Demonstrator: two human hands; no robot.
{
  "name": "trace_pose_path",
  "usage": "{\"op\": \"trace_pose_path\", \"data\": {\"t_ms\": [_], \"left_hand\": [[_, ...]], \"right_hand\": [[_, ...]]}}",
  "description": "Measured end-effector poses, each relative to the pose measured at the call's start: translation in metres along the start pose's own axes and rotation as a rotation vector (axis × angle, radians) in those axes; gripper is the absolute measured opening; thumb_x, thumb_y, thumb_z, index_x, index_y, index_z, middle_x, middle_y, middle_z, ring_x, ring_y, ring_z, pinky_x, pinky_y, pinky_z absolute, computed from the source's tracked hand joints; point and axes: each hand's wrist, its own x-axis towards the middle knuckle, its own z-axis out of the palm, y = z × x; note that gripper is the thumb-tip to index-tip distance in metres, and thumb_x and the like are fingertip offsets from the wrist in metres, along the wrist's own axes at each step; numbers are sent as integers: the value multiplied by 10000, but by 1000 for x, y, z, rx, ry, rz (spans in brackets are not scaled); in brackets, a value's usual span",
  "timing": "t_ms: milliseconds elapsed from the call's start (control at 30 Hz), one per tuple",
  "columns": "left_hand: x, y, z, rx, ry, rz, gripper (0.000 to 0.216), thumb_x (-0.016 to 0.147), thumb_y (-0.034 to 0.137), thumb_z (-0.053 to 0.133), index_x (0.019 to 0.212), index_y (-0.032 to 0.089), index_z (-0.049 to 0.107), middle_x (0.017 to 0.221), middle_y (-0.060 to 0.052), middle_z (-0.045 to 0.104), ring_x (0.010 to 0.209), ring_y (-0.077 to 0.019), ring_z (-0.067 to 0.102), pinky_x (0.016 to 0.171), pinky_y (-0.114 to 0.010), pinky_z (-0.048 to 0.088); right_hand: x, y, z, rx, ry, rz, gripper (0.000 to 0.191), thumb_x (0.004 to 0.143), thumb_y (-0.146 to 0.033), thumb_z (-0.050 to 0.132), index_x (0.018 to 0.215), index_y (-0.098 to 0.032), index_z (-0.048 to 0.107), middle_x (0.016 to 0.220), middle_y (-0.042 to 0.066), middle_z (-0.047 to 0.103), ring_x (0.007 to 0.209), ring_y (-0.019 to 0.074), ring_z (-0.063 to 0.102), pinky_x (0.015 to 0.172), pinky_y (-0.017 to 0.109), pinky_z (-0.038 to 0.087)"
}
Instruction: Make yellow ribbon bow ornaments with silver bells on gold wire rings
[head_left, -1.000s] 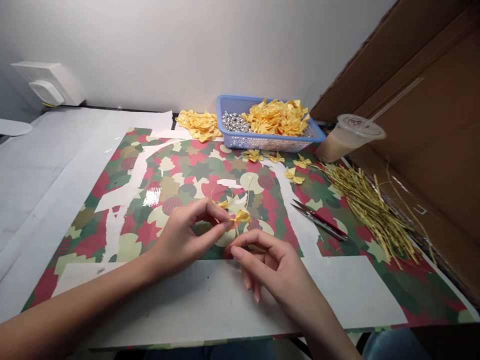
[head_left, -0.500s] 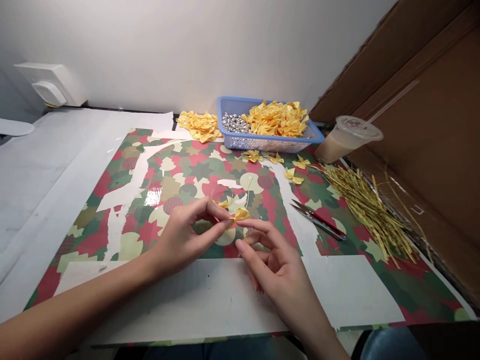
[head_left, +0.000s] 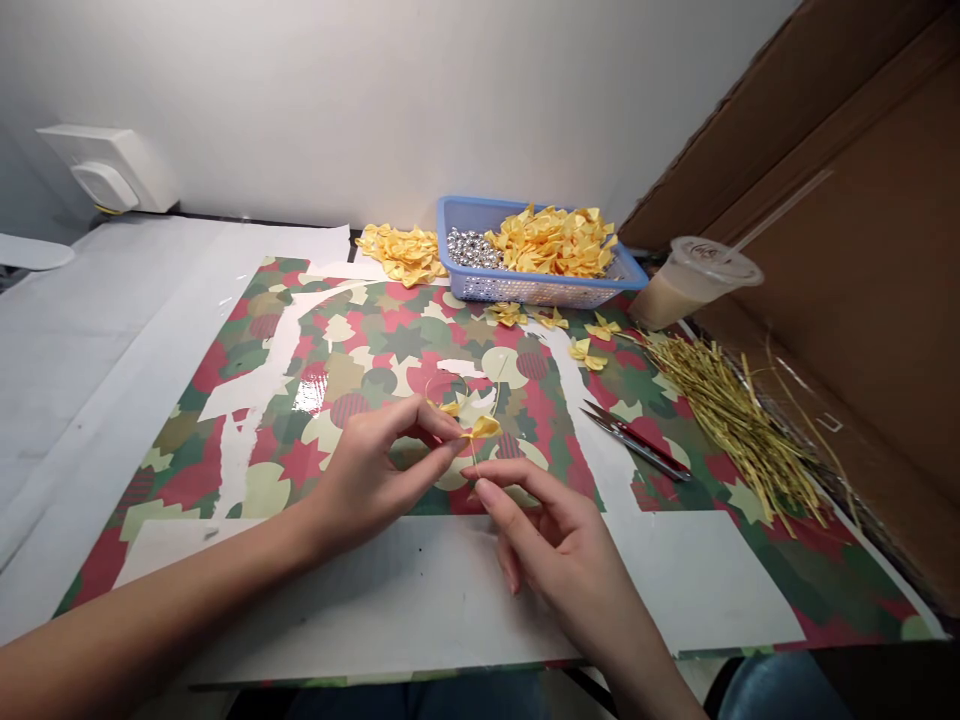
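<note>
My left hand (head_left: 379, 465) pinches a small yellow ribbon bow (head_left: 486, 427) near its middle, between thumb and forefinger. One loop of the bow shows to the right of the fingertips; the rest is hidden by them. A thin golden strand (head_left: 475, 458) runs down from the bow to my right hand (head_left: 544, 520), whose thumb and forefinger are closed on it. Just behind my left fingers, another bit of yellow ribbon (head_left: 450, 409) shows, with a thin curved strand (head_left: 448, 378) arching over it.
Behind my hands stands a blue basket (head_left: 540, 290) with yellow bows and silver beads. A pile of yellow bows (head_left: 401, 253) lies beside it, and several ribbon pieces (head_left: 587, 354) in front. Snips (head_left: 637, 440), golden strands (head_left: 735, 430) and a lidded drink cup (head_left: 694, 282) are at the right.
My right forefinger has left the bow and come down to meet the thumb on the golden strand. My left hand keeps its pinch on the bow.
</note>
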Motion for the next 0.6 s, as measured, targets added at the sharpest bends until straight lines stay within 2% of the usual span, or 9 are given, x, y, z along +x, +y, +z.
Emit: {"op": "trace_pose_path", "data": {"t_ms": [133,233,300,400,467,600], "left_hand": [[-1,-3,0,117,26,162,129,810,75,616,743,167,557,726,-36,718,714,-151,712,641,-224,593],[-2,-5,0,172,51,308,153,804,42,616,747,165,545,748,-47,717,736,-152,720,642,-208,593],[-2,-7,0,201,56,386,147,806,40,621,767,162,548,764,-54,717,729,-148,718,627,-200,594],[-2,-7,0,223,46,452,147,810,22,609,797,157,551,783,-65,717,725,-138,711,634,-201,599],[-2,-6,0,229,43,472,152,813,9,597,800,152,550,795,-77,718,732,-135,707,662,-208,602],[-3,-6,-1,238,19,516,149,838,22,573,801,163,547,782,-64,710,717,-123,694,660,-208,602]], "right_hand": [[2,1,-3,98,-46,92,374,847,-536,553,955,-197,668,823,44,674,342,46,500,324,173,321],[4,1,-3,109,-41,95,360,806,-523,617,921,-185,662,761,30,674,351,63,536,325,168,351],[4,2,-3,142,-37,87,319,773,-486,675,878,-187,642,794,24,682,361,61,553,324,159,357],[5,2,-6,281,-39,104,301,744,-426,730,866,-212,558,916,13,698,334,47,549,305,149,346],[7,2,-9,383,-70,143,298,767,-428,710,891,-222,533,866,-4,702,310,41,529,300,144,340],[12,-4,-14,484,-159,221,367,757,-514,686,842,-164,614,737,5,672,328,34,504,287,140,301]]}}
